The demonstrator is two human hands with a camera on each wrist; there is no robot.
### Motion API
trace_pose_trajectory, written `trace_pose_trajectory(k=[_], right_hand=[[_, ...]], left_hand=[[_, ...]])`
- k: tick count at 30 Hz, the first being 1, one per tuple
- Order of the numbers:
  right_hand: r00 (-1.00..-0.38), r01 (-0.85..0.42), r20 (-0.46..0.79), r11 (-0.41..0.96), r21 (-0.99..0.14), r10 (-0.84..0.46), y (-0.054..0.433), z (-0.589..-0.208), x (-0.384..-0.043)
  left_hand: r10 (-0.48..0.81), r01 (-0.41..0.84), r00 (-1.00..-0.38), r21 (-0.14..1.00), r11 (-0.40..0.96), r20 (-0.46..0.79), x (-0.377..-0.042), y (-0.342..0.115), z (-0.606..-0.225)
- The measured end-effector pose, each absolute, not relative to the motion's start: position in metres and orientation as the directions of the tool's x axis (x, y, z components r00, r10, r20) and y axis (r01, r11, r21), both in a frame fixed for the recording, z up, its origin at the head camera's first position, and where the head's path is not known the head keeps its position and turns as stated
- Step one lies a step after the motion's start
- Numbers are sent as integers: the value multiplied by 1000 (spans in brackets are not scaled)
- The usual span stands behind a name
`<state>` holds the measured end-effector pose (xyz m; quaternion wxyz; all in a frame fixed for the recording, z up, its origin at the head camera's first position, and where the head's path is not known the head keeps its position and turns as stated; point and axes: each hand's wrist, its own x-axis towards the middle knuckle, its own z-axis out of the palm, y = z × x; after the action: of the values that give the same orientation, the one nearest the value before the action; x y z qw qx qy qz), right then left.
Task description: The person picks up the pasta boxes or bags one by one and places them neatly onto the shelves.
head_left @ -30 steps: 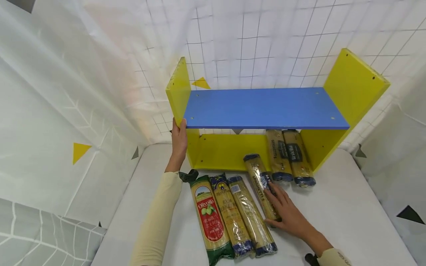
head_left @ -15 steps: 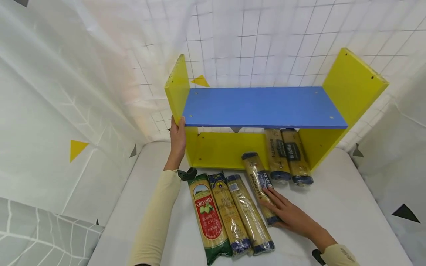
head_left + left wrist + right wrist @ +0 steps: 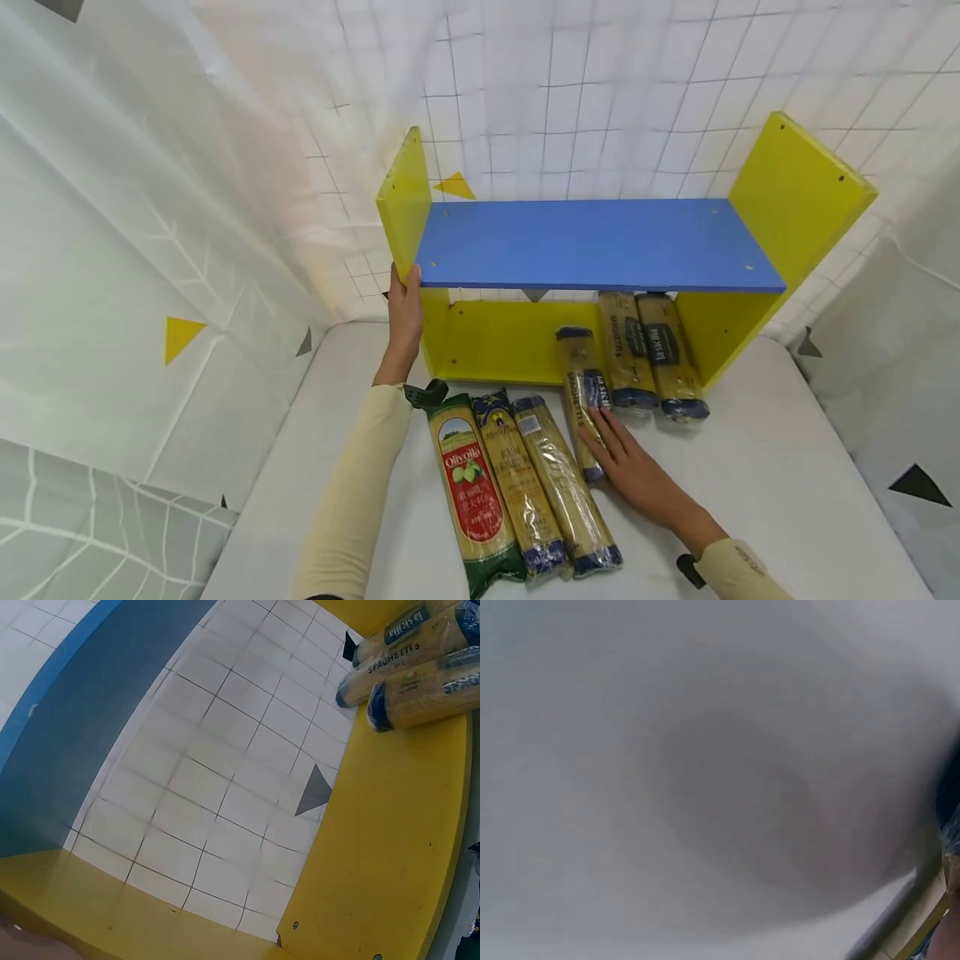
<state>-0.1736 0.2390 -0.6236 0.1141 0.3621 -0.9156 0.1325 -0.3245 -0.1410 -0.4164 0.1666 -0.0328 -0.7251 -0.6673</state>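
My left hand point(image 3: 405, 321) grips the front edge of the left side panel of a yellow and blue shelf point(image 3: 600, 243), thumb on the inner side. Only a blurred bit of it shows in the left wrist view. The straight fingers of my right hand point(image 3: 633, 471) lie on a La Sicilia spaghetti pack point(image 3: 579, 367). That pack's far end rests over the yellow bottom board point(image 3: 409, 795), its near end out on the table. Two similar packs, a left one point(image 3: 628, 346) and a right one point(image 3: 670, 354), lie side by side against the shelf's right wall.
In front of the shelf lie an Olivoila pasta pack point(image 3: 472, 492) with green ends, a pasta pack with blue ends point(image 3: 517, 483) and a plain-looking spaghetti pack point(image 3: 566, 483). They rest on a white table point(image 3: 300, 467). Behind stands a white gridded curtain point(image 3: 525, 100).
The spaghetti pack under my right hand has slid forward onto the bottom board and turned straighter, closer alongside the two packs there. My left hand keeps its grip on the shelf.
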Motion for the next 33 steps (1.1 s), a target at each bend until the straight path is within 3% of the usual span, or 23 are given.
trace_pose_trajectory(k=[10, 18, 26, 33], right_hand=[[-730, -626, 412, 776, -82, -545, 220, -607, -194], [-744, -581, 466, 808, -98, -479, 212, -600, -226], [-829, -466, 456, 850, -244, -323, 208, -599, -249], [-844, -428, 483, 836, -342, -235, 196, -598, -242]], left_hand=[[-178, 264, -943, 957, 119, 282, -325, -140, -414], [-180, 264, -943, 959, 108, 280, -325, -140, -416], [-157, 270, -946, 957, 106, 284, -325, -141, -414], [-163, 265, -945, 957, 122, 282, -326, -141, -414]])
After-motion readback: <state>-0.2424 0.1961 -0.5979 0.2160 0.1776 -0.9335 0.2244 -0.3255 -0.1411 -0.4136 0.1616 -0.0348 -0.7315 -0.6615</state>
